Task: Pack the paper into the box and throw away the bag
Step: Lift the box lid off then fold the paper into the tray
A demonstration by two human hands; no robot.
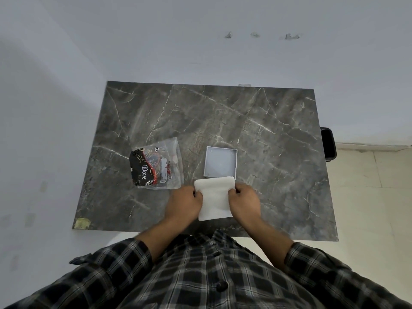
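Note:
A folded stack of white paper (214,197) lies on the dark marble table (267,134) near its front edge. My left hand (185,202) grips the paper's left side and my right hand (244,200) grips its right side. Just beyond the paper sits a small open white box (220,162), its inside bare. The paper's far edge almost touches the box's near wall. To the left lies a clear plastic bag (159,165) with black and red "Dove" print, flat on the table.
A black object (328,142) stands on the floor past the table's right edge. White walls close in behind and to the left. A small yellowish sticker (83,223) marks the table's front left corner.

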